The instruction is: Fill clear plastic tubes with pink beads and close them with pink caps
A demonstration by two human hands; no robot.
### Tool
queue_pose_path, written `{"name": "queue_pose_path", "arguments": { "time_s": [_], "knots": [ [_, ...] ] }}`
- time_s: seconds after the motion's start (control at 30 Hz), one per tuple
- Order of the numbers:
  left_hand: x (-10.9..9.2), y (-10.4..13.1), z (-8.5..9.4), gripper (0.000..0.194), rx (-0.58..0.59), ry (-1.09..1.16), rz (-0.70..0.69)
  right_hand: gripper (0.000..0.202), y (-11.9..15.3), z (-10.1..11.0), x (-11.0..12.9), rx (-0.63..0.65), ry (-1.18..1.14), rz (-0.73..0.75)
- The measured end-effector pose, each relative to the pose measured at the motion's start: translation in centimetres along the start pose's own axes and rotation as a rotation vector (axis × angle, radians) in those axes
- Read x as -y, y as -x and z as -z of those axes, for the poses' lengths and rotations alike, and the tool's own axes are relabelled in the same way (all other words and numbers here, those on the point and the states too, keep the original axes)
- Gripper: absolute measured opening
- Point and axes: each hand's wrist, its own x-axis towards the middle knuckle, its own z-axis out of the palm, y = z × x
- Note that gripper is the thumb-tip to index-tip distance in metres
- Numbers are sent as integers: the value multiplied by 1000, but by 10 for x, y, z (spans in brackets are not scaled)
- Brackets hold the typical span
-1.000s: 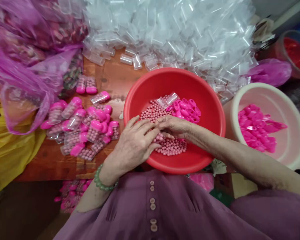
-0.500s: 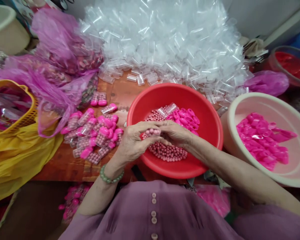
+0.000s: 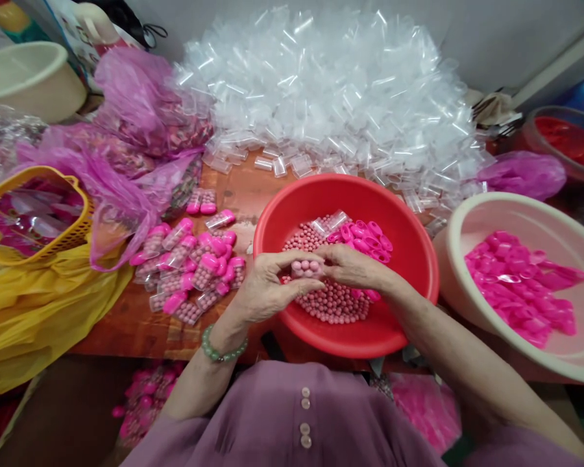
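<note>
My left hand [image 3: 267, 285] grips a small clear container filled with pink beads [image 3: 305, 268] between thumb and fingers. At its right end, the fingers of my right hand [image 3: 350, 266] close on the same container; their tips are partly hidden. Both hands are over the near left part of a red basin [image 3: 403, 220]. Loose pink beads [image 3: 333, 308] lie in the basin, with bright pink plastic caps [image 3: 367, 239] beside them. Another clear container [image 3: 331, 224] rests on the beads. Left of my left hand is a pile of filled, pink-capped containers [image 3: 189, 272].
Behind the basin rises a large heap of clear empty containers [image 3: 321, 97]. A white basin [image 3: 452, 259] of pink caps stands at right. On the left are purple plastic bags [image 3: 126, 84], a yellow basket [image 3: 68, 240] and a yellow bag [image 3: 53, 318].
The view has shifted slightly, so the scene sits a bit lower and further right. My hands have drawn apart a little, and more of the bead-filled container shows between them.
</note>
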Motion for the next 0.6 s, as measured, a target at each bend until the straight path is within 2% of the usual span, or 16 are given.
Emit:
{"name": "queue_pose_path", "arguments": {
  "time_s": [0.1, 0.23, 0.33, 0.43, 0.6],
  "knots": [
    [3, -2, -2, 20, -43, 53, 28, 29, 3, 7, 4, -109, -75, -37],
    [1, -5, -1, 19, -60, 70, 30, 27, 6, 12, 11, -267, -208, 0],
    [-5, -7, -1, 16, -29, 81, 64, 27, 7, 10, 15, -331, -260, 66],
    [-7, -9, -1, 20, -7, 185, 96, 24, 7, 8, 18, -390, -255, 118],
    [-3, -12, -4, 21, 20, 278, 139, 19, 8, 9, 20, -417, -256, 171]
  ]
}}
